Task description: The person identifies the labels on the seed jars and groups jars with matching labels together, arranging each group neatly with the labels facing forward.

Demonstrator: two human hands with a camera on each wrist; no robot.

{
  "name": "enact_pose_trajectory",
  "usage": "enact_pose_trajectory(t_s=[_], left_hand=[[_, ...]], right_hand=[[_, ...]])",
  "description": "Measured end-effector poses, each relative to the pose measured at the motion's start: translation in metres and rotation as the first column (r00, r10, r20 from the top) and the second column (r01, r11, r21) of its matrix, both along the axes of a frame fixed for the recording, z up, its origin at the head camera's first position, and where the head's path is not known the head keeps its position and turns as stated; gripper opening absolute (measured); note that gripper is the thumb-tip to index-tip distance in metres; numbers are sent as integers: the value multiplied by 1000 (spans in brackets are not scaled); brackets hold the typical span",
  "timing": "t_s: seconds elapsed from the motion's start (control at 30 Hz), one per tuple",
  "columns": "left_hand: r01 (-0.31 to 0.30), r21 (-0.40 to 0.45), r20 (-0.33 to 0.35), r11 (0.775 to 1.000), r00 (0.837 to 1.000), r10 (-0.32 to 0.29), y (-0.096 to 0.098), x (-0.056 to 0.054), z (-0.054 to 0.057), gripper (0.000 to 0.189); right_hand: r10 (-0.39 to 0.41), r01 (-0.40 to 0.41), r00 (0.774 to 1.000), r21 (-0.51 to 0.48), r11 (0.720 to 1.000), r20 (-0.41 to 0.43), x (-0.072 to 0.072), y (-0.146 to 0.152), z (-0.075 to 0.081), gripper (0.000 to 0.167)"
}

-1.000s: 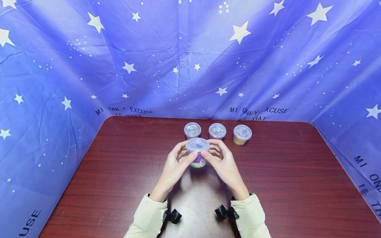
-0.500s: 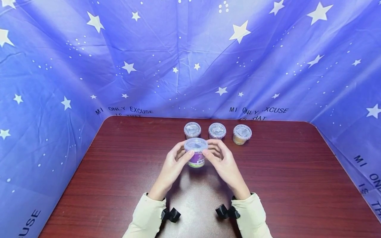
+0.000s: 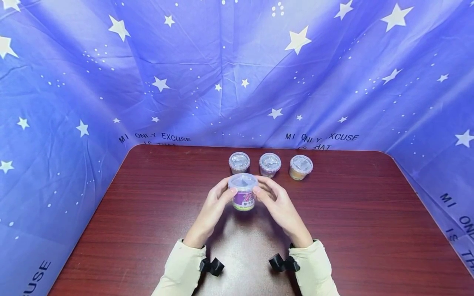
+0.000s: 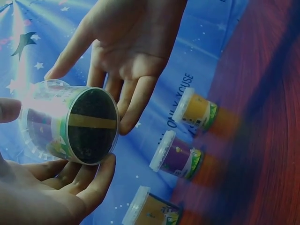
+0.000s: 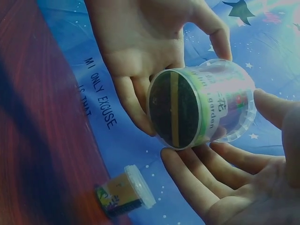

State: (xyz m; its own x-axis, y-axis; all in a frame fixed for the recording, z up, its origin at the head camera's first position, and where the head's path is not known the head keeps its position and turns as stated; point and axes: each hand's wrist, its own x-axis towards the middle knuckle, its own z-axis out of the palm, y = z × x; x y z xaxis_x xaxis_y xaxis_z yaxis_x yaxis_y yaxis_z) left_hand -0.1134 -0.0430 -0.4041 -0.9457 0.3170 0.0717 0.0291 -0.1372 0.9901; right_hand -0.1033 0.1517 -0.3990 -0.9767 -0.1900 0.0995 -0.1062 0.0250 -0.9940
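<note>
Two bare hands, the left hand (image 3: 212, 206) and the right hand (image 3: 277, 202), grip a clear, round, purple-labelled plastic tub (image 3: 243, 200) between fingers and thumbs, its base raised above the glossy red-brown wooden table (image 3: 148, 209). The step looks like steadying or turning it; the next move would call for an even hold from both sides to keep it level. Beyond, three lidded plastic tubs (image 3: 270, 163) stand in a row before a blue star-printed cloth (image 3: 192, 88).

Bright head view, glare on the table (image 3: 237, 263) (wrist views dimmer, white flare on the cup (image 4: 70, 122) in the left).
</note>
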Motion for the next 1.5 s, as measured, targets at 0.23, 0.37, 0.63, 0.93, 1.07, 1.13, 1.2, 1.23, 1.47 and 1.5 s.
enact_pose_trajectory(t_s=[0.23,0.37,0.63,0.93,1.07,1.13,1.2,1.23,1.47,1.5], left_hand=[[-14,-21,26,1000,1000,15,-1,-1,-3,46],[-43,-37,48,998,998,45,0,-2,-4,45],[-93,-45,71,995,993,96,0,-3,-7,43],[-88,-59,33,994,995,90,-3,-11,-20,44],[-81,-58,42,995,996,83,-5,-12,-20,45],[-77,-61,40,995,996,80,-6,-12,-20,44],[-77,-69,62,995,995,81,-5,-7,-8,45],[-74,-70,62,995,995,79,-6,-7,-8,45],[-54,-77,61,996,996,59,-9,-12,-16,46],[-50,-79,61,996,997,55,-10,-12,-17,47]], right_hand=[[12,-12,1000,-2,1000,15,-1,2,-2,40],[8,-8,1000,16,1000,13,-3,3,-3,40],[-12,12,1000,58,998,5,-7,3,-5,39],[6,-6,1000,83,997,-1,-11,1,-6,40],[16,-17,1000,101,995,12,-11,0,-5,41],[22,-24,1000,108,994,22,-12,0,-6,41],[29,-32,999,120,992,29,-13,1,-8,42],[34,-37,999,123,992,31,-14,1,-9,42],[66,-72,996,126,989,52,-17,0,-13,44],[73,-80,996,124,989,58,-17,0,-13,44]])
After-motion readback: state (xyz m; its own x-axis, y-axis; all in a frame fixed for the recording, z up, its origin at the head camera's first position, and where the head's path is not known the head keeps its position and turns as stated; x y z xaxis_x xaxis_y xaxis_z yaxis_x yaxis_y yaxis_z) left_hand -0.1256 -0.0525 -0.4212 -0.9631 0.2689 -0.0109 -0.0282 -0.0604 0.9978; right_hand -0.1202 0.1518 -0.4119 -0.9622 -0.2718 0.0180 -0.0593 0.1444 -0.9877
